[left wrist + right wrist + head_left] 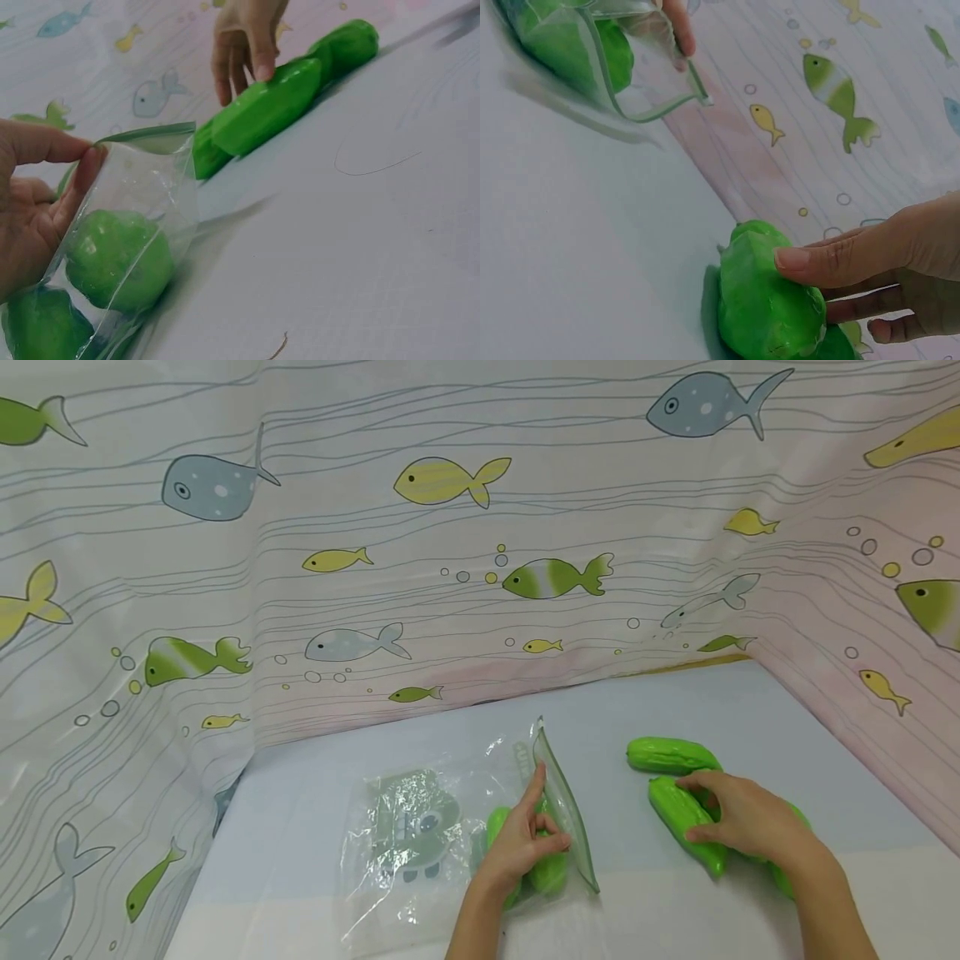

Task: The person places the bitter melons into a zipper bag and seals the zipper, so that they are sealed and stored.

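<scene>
My left hand (517, 843) pinches the green zip edge of a clear zip bag (161, 169) between thumb and finger, and its mouth faces right. Inside the bag lie shiny green toy cucumbers (551, 870), partly behind the hand. On the right, my right hand (757, 818) holds a bright green toy cucumber (678, 810), thumb on one side and fingers on the other. The cucumber appears to rest on the table. Another cucumber (663, 753) lies just behind it, and more green pieces (782, 881) are mostly hidden under the right hand.
The bag, printed with a green cartoon monster (420, 818), lies flat on a pale table (285, 827). A curtain with fish drawings (450, 410) hangs around the back and both sides. Between the bag's mouth and the loose cucumbers is a stretch of bare tabletop.
</scene>
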Demonstrator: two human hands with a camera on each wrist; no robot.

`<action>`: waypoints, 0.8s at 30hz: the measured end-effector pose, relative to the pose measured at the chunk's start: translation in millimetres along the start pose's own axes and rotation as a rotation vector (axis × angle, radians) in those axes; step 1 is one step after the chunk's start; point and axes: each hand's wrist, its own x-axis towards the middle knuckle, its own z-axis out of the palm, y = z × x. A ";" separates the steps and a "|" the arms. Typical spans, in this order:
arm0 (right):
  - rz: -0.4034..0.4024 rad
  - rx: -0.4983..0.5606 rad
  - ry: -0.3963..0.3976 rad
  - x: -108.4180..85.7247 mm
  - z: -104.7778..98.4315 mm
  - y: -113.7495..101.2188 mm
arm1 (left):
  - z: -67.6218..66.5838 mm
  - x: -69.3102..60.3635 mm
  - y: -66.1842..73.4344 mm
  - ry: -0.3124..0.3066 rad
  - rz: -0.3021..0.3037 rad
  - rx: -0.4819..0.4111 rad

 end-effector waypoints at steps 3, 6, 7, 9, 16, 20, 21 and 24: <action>0.007 -0.032 0.006 -1.0 0.7 -2.4 | -0.4 0.0 -1.3 -0.005 0.002 0.006; -0.002 -0.065 0.009 -1.0 1.7 -4.4 | -0.7 0.1 -2.4 -0.004 0.001 0.007; -0.002 -0.076 0.012 -1.0 2.2 -5.3 | -0.8 0.1 -2.7 -0.002 0.000 0.006; -0.006 -0.093 0.012 -0.5 2.9 -6.5 | -0.9 0.2 -2.7 0.002 -0.002 0.003; 0.002 -0.136 0.005 0.5 3.9 -12.5 | -0.9 0.5 -1.4 0.004 0.003 0.001; -0.006 -0.136 -0.006 0.2 5.2 -15.2 | -0.8 0.5 -1.7 0.007 0.003 0.003; -0.008 -0.130 -0.008 0.0 5.8 -15.5 | -0.9 0.6 -2.0 0.007 0.003 0.004; -0.016 -0.124 -0.011 0.0 7.8 -14.8 | -0.9 0.6 -2.2 0.002 0.002 0.004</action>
